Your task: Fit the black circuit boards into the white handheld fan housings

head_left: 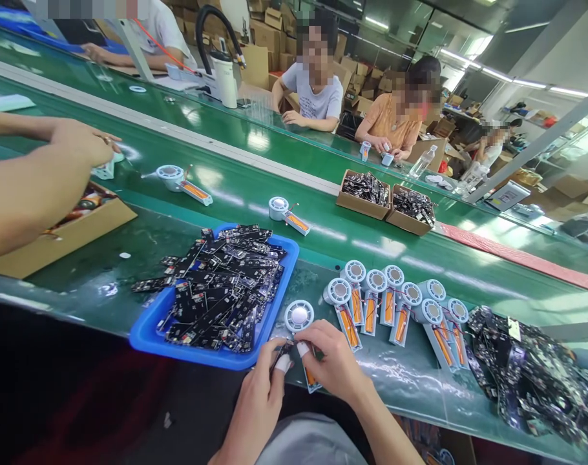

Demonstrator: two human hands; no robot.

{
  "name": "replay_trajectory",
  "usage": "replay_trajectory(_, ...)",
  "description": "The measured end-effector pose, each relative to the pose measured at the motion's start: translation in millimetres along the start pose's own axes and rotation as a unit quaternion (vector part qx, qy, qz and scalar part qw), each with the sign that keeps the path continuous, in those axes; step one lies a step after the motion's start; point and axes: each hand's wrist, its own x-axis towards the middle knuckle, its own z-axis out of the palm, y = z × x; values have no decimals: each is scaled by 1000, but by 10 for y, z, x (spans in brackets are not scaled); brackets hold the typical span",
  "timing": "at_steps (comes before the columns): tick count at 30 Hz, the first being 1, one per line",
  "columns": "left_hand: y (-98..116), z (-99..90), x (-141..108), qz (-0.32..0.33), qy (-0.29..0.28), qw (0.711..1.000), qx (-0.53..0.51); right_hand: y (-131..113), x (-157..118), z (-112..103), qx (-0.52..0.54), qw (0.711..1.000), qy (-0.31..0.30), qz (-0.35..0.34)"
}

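One round-headed unit (298, 316) lies on the bench (405, 381), beside the blue tray (292, 258).
Left hand (263, 384) fingers pinch a dark part (283, 349); right hand (333, 358) fingers curl close by, their hold unclear.

Bright, with glare from tubes

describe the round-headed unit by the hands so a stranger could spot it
Find the blue tray piled with black circuit boards. Just right of it, by the left hand and right hand, is a pale blue unit with a round head. Unlike the cluster farther right, it lies alone.
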Motion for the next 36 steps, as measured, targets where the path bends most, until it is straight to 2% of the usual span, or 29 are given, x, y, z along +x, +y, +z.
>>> replay_trajectory(7, 91, 13, 25, -37, -21, 998, -47, 2, -14, 4, -5, 1000, -4, -14)
replay_trajectory(11, 130, -3, 25, -51, -26, 996, -73, -11, -23, 14, -91, 995, -17, -41)
replay_trajectory(15, 165, -15, 25, -53, -27, 995, -79, 4, -32, 51, -222, 970, -17, -97)
replay_trajectory(20, 160, 1, 31, -69, -5, 993, -99, 22, -29, 103, -249, 963, 6, -103)
replay_trajectory(23, 135, 2, 29, -78, -8, 993, -90, -14, 3, 94, -294, 949, -6, -111)
replay_trajectory(27, 109, -15, 15, -59, -10, 996, -66, -84, 67, 43, -356, 924, -48, -132)
replay_trajectory(36, 57, 11, -59, -9, 48, 998, -36, -216, 163, 1, -408, 893, -104, -161)
